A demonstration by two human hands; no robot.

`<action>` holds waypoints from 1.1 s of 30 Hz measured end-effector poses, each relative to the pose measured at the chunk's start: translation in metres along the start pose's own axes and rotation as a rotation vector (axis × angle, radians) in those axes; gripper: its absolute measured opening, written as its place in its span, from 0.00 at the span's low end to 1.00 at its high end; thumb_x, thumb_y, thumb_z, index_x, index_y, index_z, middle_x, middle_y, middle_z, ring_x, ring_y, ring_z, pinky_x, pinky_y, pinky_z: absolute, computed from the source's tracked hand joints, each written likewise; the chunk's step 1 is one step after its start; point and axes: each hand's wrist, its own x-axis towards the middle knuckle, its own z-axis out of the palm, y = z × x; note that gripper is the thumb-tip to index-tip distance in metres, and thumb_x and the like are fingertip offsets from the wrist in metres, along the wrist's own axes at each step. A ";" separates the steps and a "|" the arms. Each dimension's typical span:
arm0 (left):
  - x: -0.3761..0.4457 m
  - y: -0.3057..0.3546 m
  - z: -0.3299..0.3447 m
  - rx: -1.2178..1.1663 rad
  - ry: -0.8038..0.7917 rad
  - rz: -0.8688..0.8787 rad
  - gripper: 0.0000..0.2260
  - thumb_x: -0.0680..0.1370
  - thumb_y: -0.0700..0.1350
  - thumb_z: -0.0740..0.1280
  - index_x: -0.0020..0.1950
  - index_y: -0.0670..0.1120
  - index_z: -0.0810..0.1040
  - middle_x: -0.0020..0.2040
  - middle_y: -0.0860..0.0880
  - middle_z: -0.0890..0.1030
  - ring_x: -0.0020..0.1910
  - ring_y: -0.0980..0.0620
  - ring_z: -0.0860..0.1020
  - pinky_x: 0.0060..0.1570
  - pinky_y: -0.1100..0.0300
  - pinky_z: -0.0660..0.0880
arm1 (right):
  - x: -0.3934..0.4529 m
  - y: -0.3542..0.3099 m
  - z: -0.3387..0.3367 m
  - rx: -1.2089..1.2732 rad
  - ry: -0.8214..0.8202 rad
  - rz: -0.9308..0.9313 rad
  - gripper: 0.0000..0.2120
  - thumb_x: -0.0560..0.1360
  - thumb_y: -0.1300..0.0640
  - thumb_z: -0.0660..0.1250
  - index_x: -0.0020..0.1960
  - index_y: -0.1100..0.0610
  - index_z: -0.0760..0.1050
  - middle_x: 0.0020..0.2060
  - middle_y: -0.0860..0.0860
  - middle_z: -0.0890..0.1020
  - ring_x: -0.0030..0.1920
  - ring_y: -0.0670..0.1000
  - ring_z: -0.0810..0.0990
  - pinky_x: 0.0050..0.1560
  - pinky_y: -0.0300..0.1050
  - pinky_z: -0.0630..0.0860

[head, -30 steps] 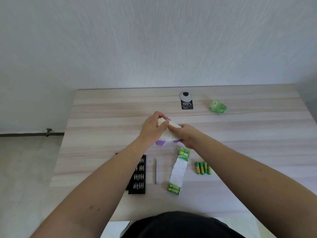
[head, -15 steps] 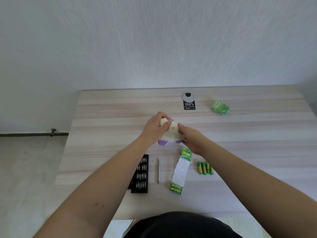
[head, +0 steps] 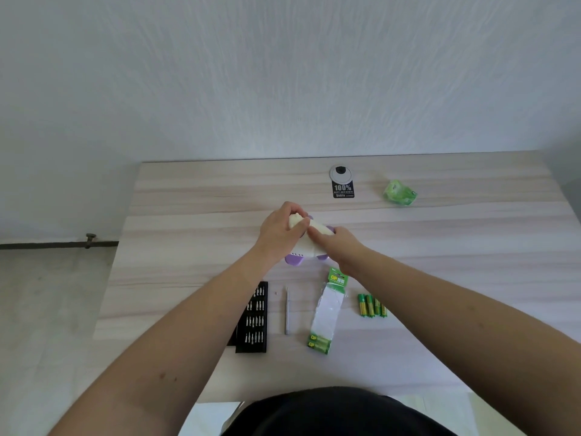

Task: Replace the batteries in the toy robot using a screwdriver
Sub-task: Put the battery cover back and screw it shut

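Hands: two bare hands, both on one toy robot at the middle of the worktop.
Left hand (head: 278,229): fingers curled over the toy's far, cream-coloured end, gripping it.
Right hand (head: 341,248): fingers wrapped round the toy's body from the right side, holding it; whether it also pinches anything small cannot be told.
Toy robot (head: 306,245): one, cream body with purple parts, lying tilted between the two hands, its purple near end just above or on the worktop.
Screwdriver (head: 286,310): one, slim and grey, lying on the worktop nearer the person, untouched, its length running toward and away from the person.
Bit case (head: 253,317): one, black, open, just left of the screwdriver, with four rows of small metal bits, partly hidden by the left forearm.
Battery pack (head: 327,311): one torn card pack, right of the screwdriver, with two green batteries in its near end.
Loose batteries (head: 372,305): four, green and yellow, side by side, right of the pack.
Green wrapper (head: 400,192): one, crumpled, far right.
Cable port (head: 341,173): one round grey cap at the far edge, one black label just beside it.
Worktop (head: 188,221): one, pale wood grain, against a white wall.
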 end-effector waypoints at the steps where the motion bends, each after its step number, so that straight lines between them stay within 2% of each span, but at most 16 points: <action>1: 0.000 -0.002 0.000 0.005 -0.007 0.018 0.09 0.71 0.56 0.62 0.48 0.56 0.72 0.50 0.58 0.83 0.53 0.52 0.79 0.55 0.45 0.75 | 0.000 0.003 0.001 0.022 0.003 -0.014 0.29 0.72 0.45 0.72 0.65 0.61 0.70 0.57 0.59 0.79 0.36 0.49 0.77 0.25 0.33 0.72; 3: -0.001 -0.005 -0.001 0.012 -0.033 0.047 0.09 0.72 0.56 0.63 0.49 0.55 0.71 0.51 0.59 0.83 0.53 0.52 0.79 0.55 0.44 0.75 | -0.003 0.006 0.000 0.048 0.001 -0.018 0.29 0.72 0.46 0.72 0.64 0.61 0.69 0.58 0.58 0.77 0.38 0.49 0.77 0.25 0.33 0.73; 5: -0.001 -0.005 -0.003 0.018 -0.062 0.050 0.09 0.72 0.56 0.63 0.49 0.55 0.71 0.51 0.59 0.83 0.53 0.52 0.79 0.54 0.45 0.75 | -0.006 0.006 -0.003 0.045 -0.035 -0.010 0.30 0.71 0.44 0.72 0.65 0.60 0.69 0.57 0.57 0.78 0.35 0.48 0.78 0.29 0.34 0.75; 6: 0.000 -0.004 -0.003 0.023 -0.075 0.046 0.10 0.72 0.57 0.63 0.49 0.55 0.71 0.51 0.59 0.83 0.52 0.52 0.79 0.54 0.45 0.75 | -0.008 0.006 -0.005 0.037 -0.063 -0.011 0.30 0.72 0.43 0.72 0.65 0.60 0.69 0.56 0.57 0.79 0.35 0.48 0.79 0.33 0.36 0.77; 8: 0.003 -0.001 -0.004 0.027 -0.089 0.034 0.10 0.71 0.58 0.62 0.49 0.56 0.71 0.51 0.59 0.83 0.51 0.51 0.79 0.53 0.45 0.76 | -0.012 0.005 -0.010 0.044 -0.140 -0.020 0.28 0.74 0.42 0.68 0.65 0.60 0.70 0.53 0.57 0.80 0.38 0.50 0.79 0.48 0.42 0.80; 10: 0.004 0.001 -0.004 0.029 -0.091 0.029 0.09 0.71 0.58 0.62 0.48 0.57 0.71 0.50 0.58 0.83 0.50 0.51 0.79 0.52 0.44 0.76 | -0.015 0.003 -0.016 0.103 -0.177 -0.002 0.23 0.77 0.42 0.63 0.61 0.60 0.72 0.48 0.57 0.80 0.44 0.53 0.79 0.63 0.50 0.75; 12: 0.002 0.002 -0.005 0.028 -0.092 0.022 0.07 0.72 0.57 0.62 0.47 0.58 0.72 0.49 0.59 0.83 0.50 0.51 0.79 0.52 0.45 0.76 | -0.015 0.001 -0.021 0.188 -0.164 0.042 0.19 0.80 0.43 0.60 0.58 0.59 0.71 0.47 0.54 0.78 0.47 0.55 0.78 0.66 0.53 0.72; 14: 0.002 0.003 -0.005 0.020 -0.092 0.021 0.06 0.73 0.57 0.62 0.46 0.57 0.72 0.48 0.59 0.83 0.50 0.51 0.79 0.53 0.46 0.75 | -0.015 0.001 -0.021 0.145 -0.179 0.021 0.17 0.80 0.45 0.60 0.58 0.59 0.72 0.45 0.57 0.80 0.47 0.55 0.78 0.66 0.53 0.72; 17: 0.004 0.002 -0.005 0.006 -0.100 0.013 0.10 0.72 0.60 0.61 0.47 0.56 0.72 0.48 0.54 0.84 0.49 0.50 0.79 0.53 0.46 0.75 | -0.016 0.002 -0.018 -0.003 -0.204 -0.032 0.16 0.78 0.48 0.64 0.59 0.58 0.74 0.42 0.60 0.81 0.44 0.54 0.79 0.63 0.53 0.73; 19: 0.006 0.000 -0.005 -0.001 -0.092 0.000 0.11 0.72 0.61 0.61 0.47 0.56 0.72 0.47 0.52 0.84 0.49 0.48 0.80 0.52 0.45 0.76 | -0.015 -0.001 -0.016 -0.027 -0.165 -0.043 0.17 0.77 0.50 0.66 0.60 0.60 0.74 0.45 0.59 0.81 0.43 0.54 0.79 0.53 0.47 0.77; 22: 0.008 -0.002 -0.002 -0.004 -0.072 -0.010 0.10 0.71 0.61 0.61 0.46 0.58 0.72 0.46 0.51 0.84 0.50 0.47 0.79 0.53 0.44 0.75 | -0.013 -0.002 -0.012 -0.048 -0.086 -0.029 0.21 0.76 0.50 0.69 0.61 0.62 0.71 0.51 0.60 0.80 0.38 0.51 0.80 0.38 0.39 0.75; 25: 0.010 -0.002 0.000 -0.001 -0.048 -0.015 0.09 0.71 0.61 0.61 0.46 0.59 0.71 0.46 0.52 0.84 0.50 0.48 0.80 0.53 0.44 0.75 | -0.014 -0.001 -0.009 -0.037 -0.029 -0.064 0.20 0.76 0.52 0.69 0.61 0.63 0.70 0.51 0.58 0.79 0.37 0.49 0.79 0.29 0.33 0.73; 27: 0.011 -0.003 -0.001 0.006 -0.041 -0.021 0.09 0.71 0.60 0.61 0.47 0.59 0.71 0.47 0.54 0.84 0.51 0.48 0.79 0.54 0.44 0.75 | -0.017 0.001 -0.006 -0.042 0.011 -0.116 0.20 0.76 0.52 0.69 0.61 0.61 0.68 0.52 0.56 0.79 0.37 0.51 0.80 0.31 0.34 0.73; 30: 0.011 -0.004 -0.001 0.018 -0.063 -0.011 0.10 0.71 0.61 0.62 0.48 0.58 0.71 0.50 0.56 0.83 0.52 0.49 0.79 0.55 0.44 0.75 | -0.020 0.005 -0.007 -0.032 0.026 -0.123 0.26 0.74 0.49 0.70 0.67 0.56 0.65 0.55 0.54 0.80 0.37 0.52 0.83 0.37 0.38 0.74; 33: 0.010 -0.004 -0.001 0.032 -0.070 0.006 0.10 0.72 0.62 0.62 0.48 0.58 0.71 0.50 0.57 0.83 0.52 0.50 0.79 0.55 0.44 0.75 | -0.025 0.008 -0.012 0.006 -0.007 -0.149 0.20 0.76 0.52 0.69 0.63 0.58 0.68 0.51 0.55 0.80 0.37 0.51 0.82 0.40 0.40 0.75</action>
